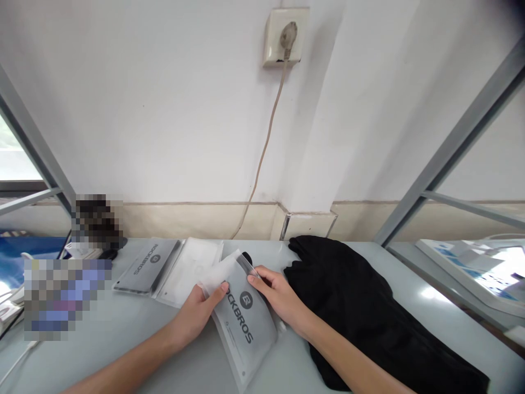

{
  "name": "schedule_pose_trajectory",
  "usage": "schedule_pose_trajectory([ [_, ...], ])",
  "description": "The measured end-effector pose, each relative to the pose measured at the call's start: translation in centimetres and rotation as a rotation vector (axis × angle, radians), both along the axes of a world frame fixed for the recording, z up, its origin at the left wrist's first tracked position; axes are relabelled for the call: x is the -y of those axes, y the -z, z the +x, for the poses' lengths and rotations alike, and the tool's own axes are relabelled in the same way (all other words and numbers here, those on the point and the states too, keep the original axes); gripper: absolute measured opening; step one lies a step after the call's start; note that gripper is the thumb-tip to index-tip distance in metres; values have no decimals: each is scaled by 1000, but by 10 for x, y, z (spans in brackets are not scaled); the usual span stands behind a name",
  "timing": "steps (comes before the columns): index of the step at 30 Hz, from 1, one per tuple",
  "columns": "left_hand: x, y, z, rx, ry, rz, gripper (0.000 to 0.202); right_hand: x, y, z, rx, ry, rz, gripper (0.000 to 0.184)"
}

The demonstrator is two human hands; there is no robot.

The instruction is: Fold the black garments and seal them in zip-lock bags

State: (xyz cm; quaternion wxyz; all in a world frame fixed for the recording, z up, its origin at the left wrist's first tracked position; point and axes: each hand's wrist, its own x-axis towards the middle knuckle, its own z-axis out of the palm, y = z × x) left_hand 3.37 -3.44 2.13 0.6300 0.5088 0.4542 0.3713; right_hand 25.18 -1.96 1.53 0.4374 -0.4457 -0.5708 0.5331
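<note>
A frosted plastic bag printed ROCKBROS (pixel 246 317) is tilted in front of me, above the grey tabletop. My left hand (pixel 199 312) grips its left edge, with the thumb lying on the front. The fingers of my right hand (pixel 281 293) are closed on the upper right edge near the bag's mouth. A bit of something black (pixel 246 256) shows behind that top edge; what it is I cannot make out. Close to my right hand lies a pile of black cloth (pixel 348 295), which stretches toward the lower right.
Left of my hands lie a filled grey ROCKBROS bag (pixel 150 266) and a flat whitish bag (pixel 192 268). A cord (pixel 268 137) runs from a wall socket (pixel 286 37) down behind the table (pixel 164 350). Slanted metal posts (pixel 443 153) stand at both sides.
</note>
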Motion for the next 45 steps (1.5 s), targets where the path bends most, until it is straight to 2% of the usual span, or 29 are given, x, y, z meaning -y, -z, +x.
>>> schedule_pose_trajectory([
  [12,0,1,0,-5,-24,-5,50,1,-2,0,9,10,-16,49],
  [29,-1,-1,0,3,27,13,47,-1,1,0,9,19,17,49],
  [35,0,1,-1,-9,6,25,48,0,1,0,8,28,43,48],
  [45,0,-2,1,16,23,26,52,-1,1,0,-44,19,19,46],
])
